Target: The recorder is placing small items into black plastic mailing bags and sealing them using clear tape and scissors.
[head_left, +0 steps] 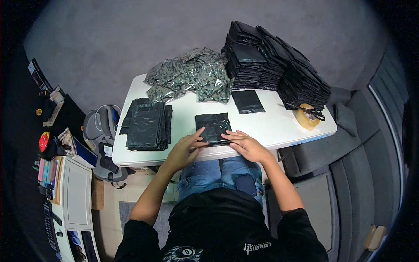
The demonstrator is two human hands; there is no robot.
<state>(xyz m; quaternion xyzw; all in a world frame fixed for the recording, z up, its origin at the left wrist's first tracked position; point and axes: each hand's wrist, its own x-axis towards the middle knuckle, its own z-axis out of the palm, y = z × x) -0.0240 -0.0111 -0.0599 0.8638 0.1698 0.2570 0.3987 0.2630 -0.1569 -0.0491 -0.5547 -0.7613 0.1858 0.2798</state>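
At the tabletop's (185, 114) six o'clock edge lies a black packet (214, 123), the left hand (185, 147) at its eight o'clock and right hand (245, 145) at four, open fingers resting, seemingly to keep it flat.

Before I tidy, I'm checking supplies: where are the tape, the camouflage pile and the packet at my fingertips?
Tape (307, 122), head view: yellow outer side.
Camouflage pile (192, 75), head view: its middle.
Packet (213, 127), head view: its middle.

Both forearms (150, 194) angle inward; the left hand (186, 148) and right hand (247, 145) are close but apart, backs showing, fingers loosely spread toward each other.
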